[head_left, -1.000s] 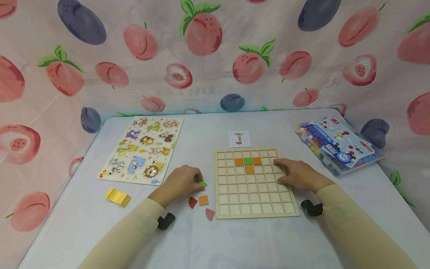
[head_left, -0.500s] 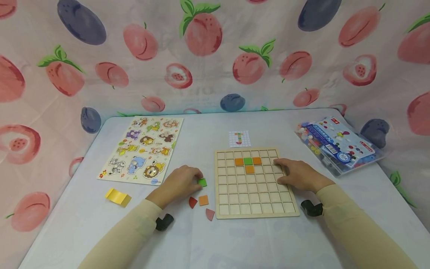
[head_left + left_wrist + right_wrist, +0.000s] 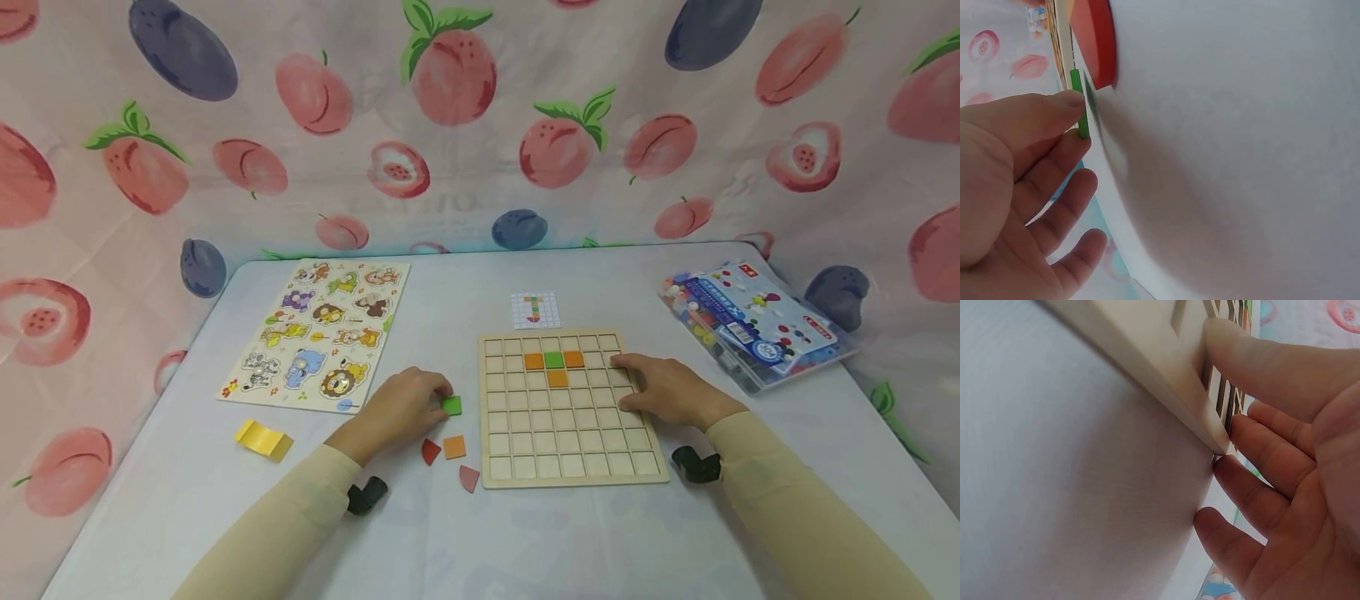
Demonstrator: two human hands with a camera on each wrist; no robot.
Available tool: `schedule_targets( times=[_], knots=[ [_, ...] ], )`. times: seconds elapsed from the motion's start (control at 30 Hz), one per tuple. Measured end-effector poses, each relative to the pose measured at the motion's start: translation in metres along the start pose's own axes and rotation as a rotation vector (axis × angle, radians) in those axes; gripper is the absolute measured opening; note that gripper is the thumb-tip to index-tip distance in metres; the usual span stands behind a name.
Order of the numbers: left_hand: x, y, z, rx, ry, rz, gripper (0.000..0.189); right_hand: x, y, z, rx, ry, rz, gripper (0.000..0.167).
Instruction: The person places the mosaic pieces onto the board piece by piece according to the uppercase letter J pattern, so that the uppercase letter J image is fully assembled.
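Observation:
Between thumb and forefinger, my left hand [image 3: 405, 408] pinches a green square tile [image 3: 1079, 103] just left of the wooden grid board [image 3: 573, 487]. In the left wrist view the tile stands edge-on, its lower edge close over the table. On the board, two orange tiles [image 3: 533, 361] flank a green tile [image 3: 552, 359] in one row, with another orange tile [image 3: 557, 378] below. My right hand [image 3: 671, 387] rests on the board's right edge, fingers loosely bent and thumb [image 3: 1254, 359] on top. Near my left hand lie an orange square [image 3: 454, 447], a red wedge [image 3: 431, 452] and a pink wedge [image 3: 468, 477].
A small gridded pattern card [image 3: 536, 309] lies behind the board. The animal puzzle board [image 3: 318, 333] is at the left, with a bent yellow strip [image 3: 263, 440] in front of it. A clear plastic box of colourful pieces [image 3: 753, 325] sits back right. Fruit-printed cloth [image 3: 465, 167] hangs behind the table.
The green tile in my left hand has turned from tilted to flatter and squarer to the board. My left hand has shifted very slightly left; my right hand has stayed put.

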State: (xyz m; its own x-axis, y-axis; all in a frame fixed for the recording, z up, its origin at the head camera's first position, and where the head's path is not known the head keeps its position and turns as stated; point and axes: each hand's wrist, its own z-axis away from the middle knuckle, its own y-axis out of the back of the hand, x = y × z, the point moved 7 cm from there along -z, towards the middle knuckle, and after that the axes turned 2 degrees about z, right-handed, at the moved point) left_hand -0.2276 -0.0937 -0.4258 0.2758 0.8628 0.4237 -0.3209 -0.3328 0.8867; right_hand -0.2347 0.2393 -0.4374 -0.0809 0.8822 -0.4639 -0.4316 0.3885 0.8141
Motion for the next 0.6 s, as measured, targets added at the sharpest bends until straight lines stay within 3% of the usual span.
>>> schedule_targets(
  times=[0.6],
  knots=[
    [0.015,0.004,-0.004,0.048,-0.104,-0.019,0.021,0.0,0.0,0.0,0.001,-0.004,0.002,0.073]
  ],
)
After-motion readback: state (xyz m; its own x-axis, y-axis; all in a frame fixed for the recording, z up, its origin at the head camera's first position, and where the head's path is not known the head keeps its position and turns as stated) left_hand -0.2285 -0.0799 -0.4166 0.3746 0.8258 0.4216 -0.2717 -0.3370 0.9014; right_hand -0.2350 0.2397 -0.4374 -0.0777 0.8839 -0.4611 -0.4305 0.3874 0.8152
